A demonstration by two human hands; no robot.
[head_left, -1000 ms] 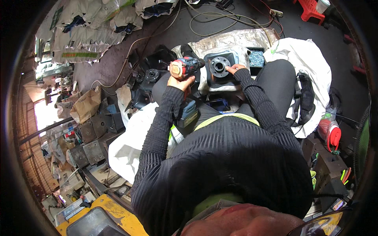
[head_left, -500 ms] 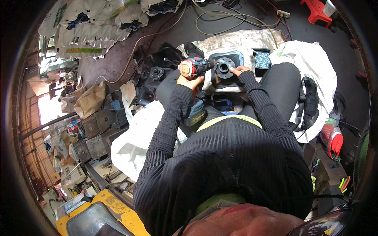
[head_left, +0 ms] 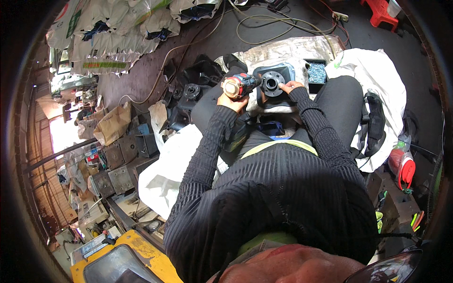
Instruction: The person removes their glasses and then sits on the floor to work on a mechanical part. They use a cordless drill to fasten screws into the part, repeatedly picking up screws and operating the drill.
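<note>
My left hand is wrapped round the grip of a red, black and tan cordless drill, held over my left thigh. Its chuck points right, close to the left rim of a round black flange with a hole in its middle and small holes around it. This flange tops a dark square-based piece, lying on a pale sack between my knees. My right hand has its fingertips pinched together at the flange's right rim. Whether they hold anything small there cannot be made out.
Bluish screws fill a dark tray beyond my right knee. Similar black parts lie left of my left leg. Cables run over the floor ahead. A white sack lies at my right, and a red stool stands far right.
The drill has turned slightly, its chuck end now angled a little farther away from me. My right hand stays at the flange's rim. The whole view has shifted slightly.
</note>
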